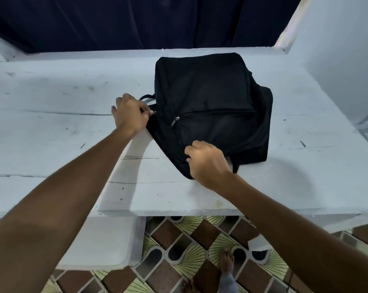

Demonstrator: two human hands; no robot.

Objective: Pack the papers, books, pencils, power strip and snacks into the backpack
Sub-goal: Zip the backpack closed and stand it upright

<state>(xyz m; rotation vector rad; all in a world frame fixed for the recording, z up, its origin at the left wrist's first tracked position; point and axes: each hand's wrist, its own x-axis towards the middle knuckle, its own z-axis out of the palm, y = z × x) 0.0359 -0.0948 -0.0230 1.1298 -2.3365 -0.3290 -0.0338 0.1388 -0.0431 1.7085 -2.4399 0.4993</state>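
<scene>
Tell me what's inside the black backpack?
Nothing inside shows. The backpack lies flat on the white table, and its black cloth covers whatever it holds. The left hand pinches a zipper pull at its edge; the right hand grips its near corner.

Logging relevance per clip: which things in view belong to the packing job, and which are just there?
Job:
- black backpack, lying flat on the table
- left hand pinching a zipper pull
- right hand gripping the bag's near edge

Just there:
- white table
- dark curtain
- white cushion
</scene>
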